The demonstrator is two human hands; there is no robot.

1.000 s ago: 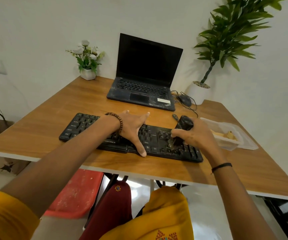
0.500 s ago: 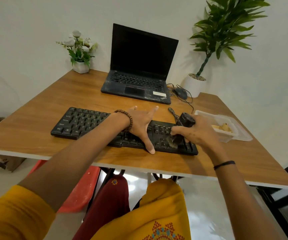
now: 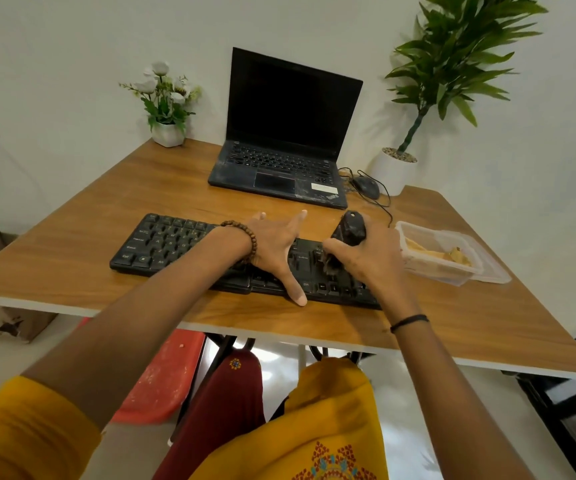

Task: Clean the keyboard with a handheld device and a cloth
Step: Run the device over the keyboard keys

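Barely anything has moved in the last half second tbh, the brush is on the same patch of keys near the right end. Left to right: the keyboard (image 3: 169, 244) lies flat close to the front edge of the table (image 3: 72, 265). It's black and full-size, with its left half uncovered. The left hand (image 3: 276, 247) is spread flat across its middle, fingers straight and apart, pinning it down. The right hand (image 3: 373, 261) is wrapped tight round the handheld device (image 3: 350, 230), bristly tip on the keys. My worry: scrub too hard and a keycap pops, or the left hand lets up and the board skids toward that front edge. The plastic tub (image 3: 453, 271) sits just beside the right wrist, easy to knock.
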